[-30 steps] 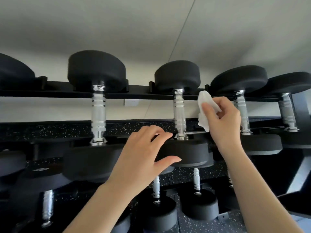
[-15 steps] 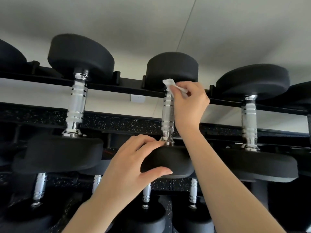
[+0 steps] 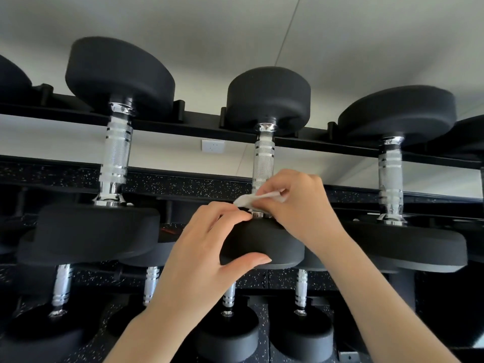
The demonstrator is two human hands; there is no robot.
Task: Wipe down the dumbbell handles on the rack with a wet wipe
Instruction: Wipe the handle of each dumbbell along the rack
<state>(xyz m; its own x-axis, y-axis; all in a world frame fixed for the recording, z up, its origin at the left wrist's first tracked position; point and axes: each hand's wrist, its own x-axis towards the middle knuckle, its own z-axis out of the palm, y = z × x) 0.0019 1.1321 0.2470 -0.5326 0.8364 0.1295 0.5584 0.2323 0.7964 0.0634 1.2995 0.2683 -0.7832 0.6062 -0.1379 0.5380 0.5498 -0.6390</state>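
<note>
A person's right hand (image 3: pixel 301 205) pinches a crumpled wet wipe (image 3: pixel 258 198) against the lower end of the middle dumbbell's chrome handle (image 3: pixel 263 163) on the rack's top rail (image 3: pixel 199 128), while the left hand (image 3: pixel 209 255) grips the near head (image 3: pixel 262 244), fingers on top and thumb beneath. The knuckles sit just beside that head, so a hard downstroke could jam them or bunch the wipe. Open room lies upward along the bare handle; neighbouring dumbbells stand well apart.
</note>
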